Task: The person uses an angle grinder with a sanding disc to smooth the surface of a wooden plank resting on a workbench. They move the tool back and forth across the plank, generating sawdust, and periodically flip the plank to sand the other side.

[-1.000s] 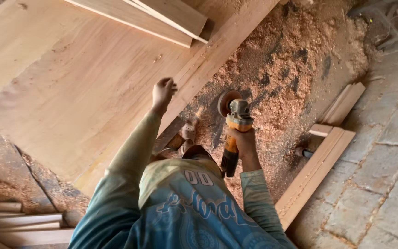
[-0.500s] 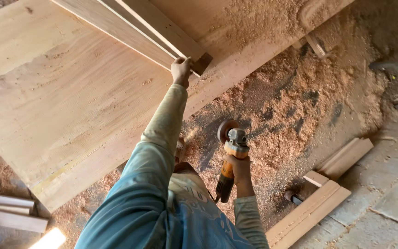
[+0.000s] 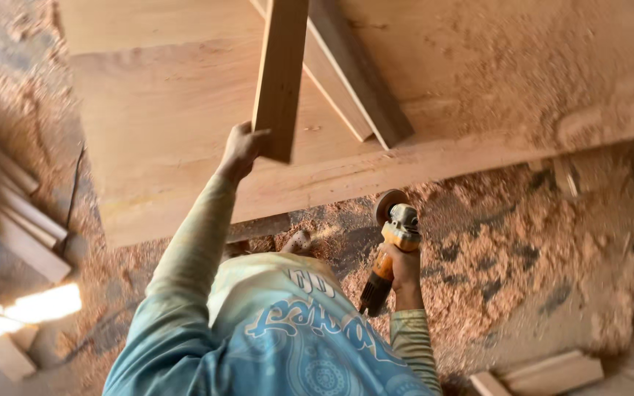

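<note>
Left hand [image 3: 240, 152] gripping raised wooden plank [image 3: 282, 73], right hand [image 3: 405, 268] holding angle grinder [image 3: 390, 246]

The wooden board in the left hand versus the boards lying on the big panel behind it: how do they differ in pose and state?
The held board is lifted off the panel, gripped at its near end by the left hand; the lying boards rest flat on the panel, untouched. The held board points almost straight away from the camera; the lying boards run at a diagonal. All are pale, bare wood. The right hand holds an angle grinder low.
</note>
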